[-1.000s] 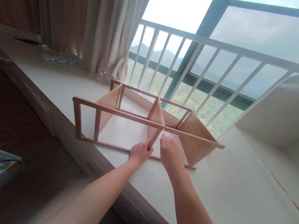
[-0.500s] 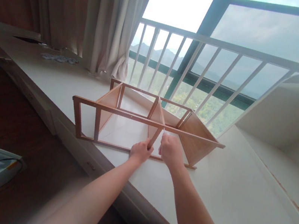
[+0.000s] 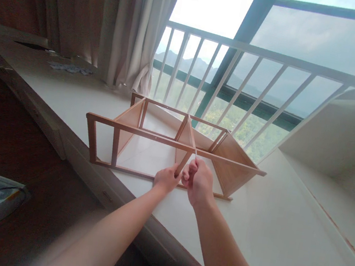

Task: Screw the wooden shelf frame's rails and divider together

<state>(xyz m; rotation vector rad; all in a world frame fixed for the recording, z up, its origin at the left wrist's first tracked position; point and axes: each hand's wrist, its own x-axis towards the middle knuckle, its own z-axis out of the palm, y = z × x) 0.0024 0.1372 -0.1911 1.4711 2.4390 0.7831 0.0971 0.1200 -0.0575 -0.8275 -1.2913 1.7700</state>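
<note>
The bare right hand (image 3: 201,184) has just rolled, baring its curled fingers (image 3: 185,177); its grip is clenched on a thin pale rod (image 3: 196,154) meeting a brown wooden shelf frame (image 3: 169,141), which suggests the rod is being turned. The left hand (image 3: 166,180) clasps a brown wooden crossbar (image 3: 185,163). The frame lies unmoved on its side on a white counter (image 3: 265,237); a white railing (image 3: 270,57) close behind may limit reach there, beside a grey-beige curtain (image 3: 125,17)

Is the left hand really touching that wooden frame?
Touching. The head view shows the left hand closed around the wooden frame at its middle crosspiece, with no gap between.
</note>
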